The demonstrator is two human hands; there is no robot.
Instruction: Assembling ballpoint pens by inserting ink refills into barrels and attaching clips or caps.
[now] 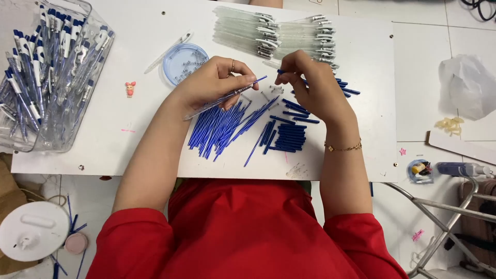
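A white tabletop [129,150] is seen from above, lit evenly and brightly. Under it, a floor [418,77] of pale square tiles is laid. At the right, a grey metal frame [439,217] is stood on the floor.

Packaging around the white work board

A clear plastic bin [77,103] packed with blue-and-white pens stands at the board's far left edge. A crumpled whitish plastic bag [467,85] lies on the tiled floor to the right. No labels, signs or screens are visible anywhere.
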